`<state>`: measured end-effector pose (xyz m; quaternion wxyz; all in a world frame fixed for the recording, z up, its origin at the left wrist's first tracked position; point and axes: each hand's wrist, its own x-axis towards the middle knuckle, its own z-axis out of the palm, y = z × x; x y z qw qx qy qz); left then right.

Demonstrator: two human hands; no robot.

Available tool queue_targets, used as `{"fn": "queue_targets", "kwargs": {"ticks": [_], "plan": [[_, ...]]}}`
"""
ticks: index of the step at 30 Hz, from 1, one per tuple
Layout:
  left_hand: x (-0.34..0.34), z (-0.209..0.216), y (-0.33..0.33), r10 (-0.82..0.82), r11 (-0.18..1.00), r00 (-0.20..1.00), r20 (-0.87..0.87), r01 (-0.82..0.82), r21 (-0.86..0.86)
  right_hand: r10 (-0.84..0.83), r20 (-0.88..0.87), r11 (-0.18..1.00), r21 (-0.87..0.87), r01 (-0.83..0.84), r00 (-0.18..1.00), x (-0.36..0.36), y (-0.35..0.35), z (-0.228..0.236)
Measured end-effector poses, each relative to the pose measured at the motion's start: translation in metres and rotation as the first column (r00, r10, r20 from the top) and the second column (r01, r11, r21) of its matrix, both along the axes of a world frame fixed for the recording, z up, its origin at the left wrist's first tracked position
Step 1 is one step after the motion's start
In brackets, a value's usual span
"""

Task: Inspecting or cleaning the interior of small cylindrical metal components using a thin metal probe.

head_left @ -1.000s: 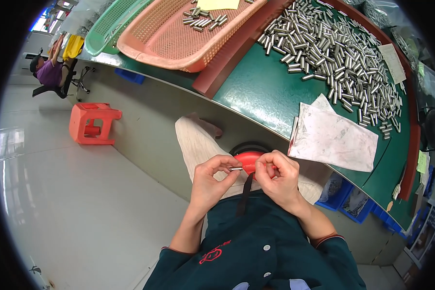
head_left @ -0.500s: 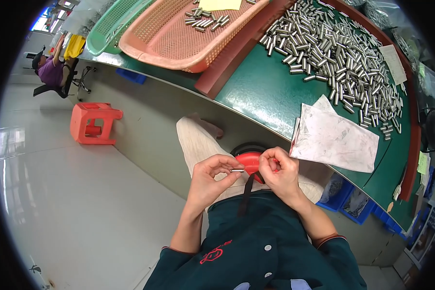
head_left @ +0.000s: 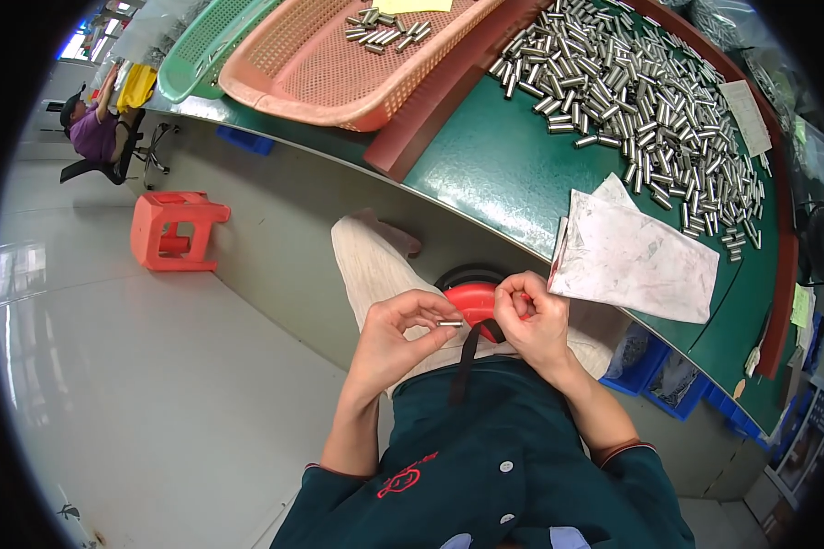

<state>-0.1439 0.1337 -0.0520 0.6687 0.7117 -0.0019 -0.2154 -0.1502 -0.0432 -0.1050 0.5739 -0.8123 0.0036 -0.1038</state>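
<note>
My left hand (head_left: 389, 340) pinches a small shiny metal cylinder (head_left: 449, 323) between thumb and fingers, over my lap. Close by on the right, my right hand (head_left: 540, 325) is closed with its fingers curled together; whatever they may hold is hidden. A black strap (head_left: 470, 352) rises from my dark green clothing and bends over toward the base of the right hand. Many similar metal cylinders (head_left: 632, 101) lie in a loose pile on the green tabletop (head_left: 471, 160). Between that pile and my right hand, a stained white cloth (head_left: 641, 261) lies folded at the table edge.
A pink mesh basket (head_left: 375, 114) with some cylinders and a green basket (head_left: 181, 78) stand at the far left of the table. A dark red rail (head_left: 398, 156) divides the top. Blue bins (head_left: 641, 371) sit below. A red stool (head_left: 178, 229) and a seated person (head_left: 93, 133) are left.
My right hand has shifted slightly upward, and the black strap's bend near it has changed shape. The left hand keeps its pinch on the cylinder. The view has moved a little.
</note>
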Motion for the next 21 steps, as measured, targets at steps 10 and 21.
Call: {"fn": "queue_targets", "kwargs": {"ticks": [10, 21], "plan": [[0.003, -0.013, 0.0, 0.327, 0.924, 0.938, -0.118, -0.343, -0.169, 0.125, -0.041, 0.991, -0.033, -0.127, 0.991, -0.012, 0.002, 0.009], [-0.003, -0.02, 0.001, 0.022, 0.987, 0.994, 0.108, -0.039, 0.156, 0.083, 0.1, 0.996, -0.024, -0.081, 0.992, -0.003, 0.0, 0.029]]}}
